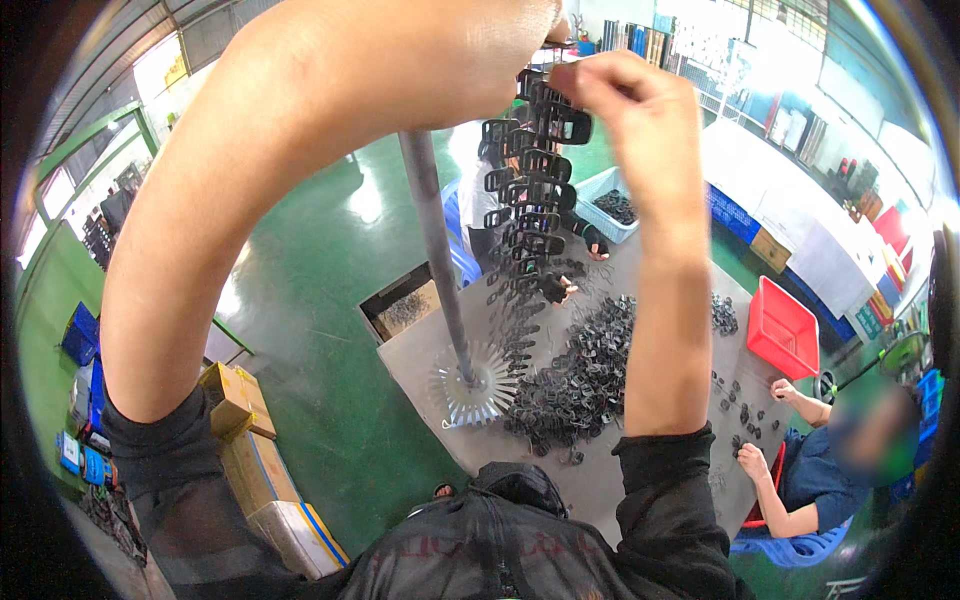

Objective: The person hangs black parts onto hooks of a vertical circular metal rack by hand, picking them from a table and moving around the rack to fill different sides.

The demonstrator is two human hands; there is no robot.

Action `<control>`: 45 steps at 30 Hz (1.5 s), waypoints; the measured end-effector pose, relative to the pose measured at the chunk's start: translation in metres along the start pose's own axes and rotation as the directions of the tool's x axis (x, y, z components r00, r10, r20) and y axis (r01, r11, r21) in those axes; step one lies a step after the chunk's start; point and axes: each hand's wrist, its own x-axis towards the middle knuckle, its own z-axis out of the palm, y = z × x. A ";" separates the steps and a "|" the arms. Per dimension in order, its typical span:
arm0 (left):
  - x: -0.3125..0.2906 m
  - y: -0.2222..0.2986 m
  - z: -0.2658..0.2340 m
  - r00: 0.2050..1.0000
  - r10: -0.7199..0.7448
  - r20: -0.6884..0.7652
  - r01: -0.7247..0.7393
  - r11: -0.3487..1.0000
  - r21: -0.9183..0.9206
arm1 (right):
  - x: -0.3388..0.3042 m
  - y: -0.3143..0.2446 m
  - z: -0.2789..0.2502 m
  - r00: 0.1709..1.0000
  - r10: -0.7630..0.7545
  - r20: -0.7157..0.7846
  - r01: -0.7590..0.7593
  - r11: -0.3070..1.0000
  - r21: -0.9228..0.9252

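Both my arms are raised to the top of the head view. My right hand has thumb and fingers pinched together at a black plastic buckle, the uppermost of those hanging there. Close beside it is my left hand, partly cut off by the upper edge; its fingers are mostly hidden. Below my hands, rows of black plastic buckles hang in a long column down toward the table. A grey upright pole stands left of the column. Its foot meets a round, slotted metal disc.
A large heap of black buckles covers part of the grey table. A red bin and a light-blue basket stand near its edges. One co-worker sits right; another's gloved hands show across. Cardboard boxes stack left.
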 end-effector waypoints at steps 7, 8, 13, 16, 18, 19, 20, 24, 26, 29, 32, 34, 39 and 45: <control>-0.011 -0.001 0.014 0.969 0.056 -0.240 -0.081 0.992 -0.094 | 0.003 0.060 -0.080 0.936 0.333 0.117 -0.303 0.928 -0.219; -0.013 -0.007 0.018 0.947 0.130 -0.295 -0.155 0.986 -0.063 | 0.000 0.063 -0.082 0.958 0.274 0.079 -0.219 0.884 -0.413; -0.013 -0.001 0.006 0.986 -0.013 -0.169 0.000 0.997 -0.076 | -0.005 0.034 -0.050 0.991 0.122 0.050 -0.104 0.957 -0.271; -0.010 0.011 0.004 0.990 -0.037 -0.135 0.030 0.998 -0.060 | -0.011 0.002 -0.017 0.999 0.012 -0.032 -0.013 0.999 -0.029; -0.011 0.011 0.004 0.990 -0.016 -0.143 0.013 1.000 -0.021 | -0.011 -0.016 -0.004 0.999 0.000 -0.036 -0.001 0.999 -0.035; -0.007 0.008 0.005 0.991 0.000 -0.136 -0.002 1.000 -0.015 | -0.010 -0.021 -0.001 1.000 0.023 -0.014 -0.024 0.998 -0.057; -0.006 0.006 0.006 0.992 -0.014 -0.122 0.014 1.000 -0.002 | -0.010 -0.024 0.002 0.999 0.048 0.007 -0.047 0.996 -0.080; 0.007 0.023 0.001 0.962 -0.270 0.030 0.268 0.962 0.055 | 0.000 -0.013 -0.005 0.983 0.178 0.038 -0.179 0.984 0.016; 0.019 0.035 -0.011 0.898 -0.408 0.163 0.409 0.912 0.032 | -0.002 0.018 -0.036 0.985 0.162 0.051 -0.170 0.956 0.240; -0.002 -0.001 -0.013 0.988 -0.130 0.085 0.141 0.979 -0.144 | -0.003 0.046 -0.074 0.963 0.263 0.055 -0.269 0.954 0.132; 0.000 -0.040 0.032 0.946 0.174 -0.274 -0.212 0.971 -0.113 | 0.003 0.056 -0.100 0.883 0.470 0.018 -0.380 0.735 -0.562; -0.006 -0.038 0.035 0.796 0.353 -0.492 -0.399 0.917 0.012 | -0.004 0.054 -0.095 0.956 0.288 -0.054 -0.260 0.748 -0.611; -0.018 0.012 -0.017 1.000 -0.010 -0.014 0.008 0.987 -0.158 | -0.011 -0.012 -0.031 0.999 0.032 0.012 -0.031 0.999 -0.027; 0.009 0.016 -0.008 0.992 -0.093 0.085 0.091 0.995 0.038 | -0.008 -0.017 -0.004 0.998 -0.048 -0.042 0.042 0.989 -0.138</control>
